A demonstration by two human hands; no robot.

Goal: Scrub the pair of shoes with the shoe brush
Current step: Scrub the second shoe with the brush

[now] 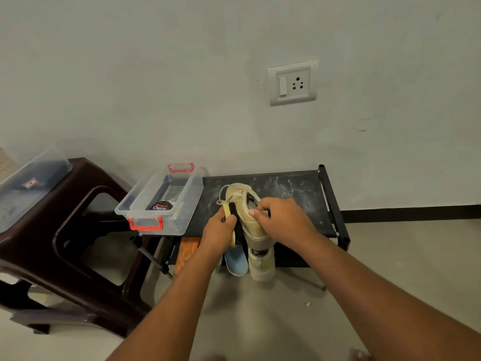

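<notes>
Gripping brush (pixel 227 212): left hand (pixel 220 230); right hand (pixel 283 220) clutches shoe (pixel 250 221); clear box (pixel 193 198) holds polish tin (pixel 160 205).

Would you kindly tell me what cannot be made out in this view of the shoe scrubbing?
Head view:
- Most of the shoe brush is hidden inside the left hand; its contact with the held shoe is unclear.
- The right hand covers the held shoe's opening.
- The front of the second shoe is hidden under the rack top.
- On the tin, print beyond "Cherry" is too small.
</notes>
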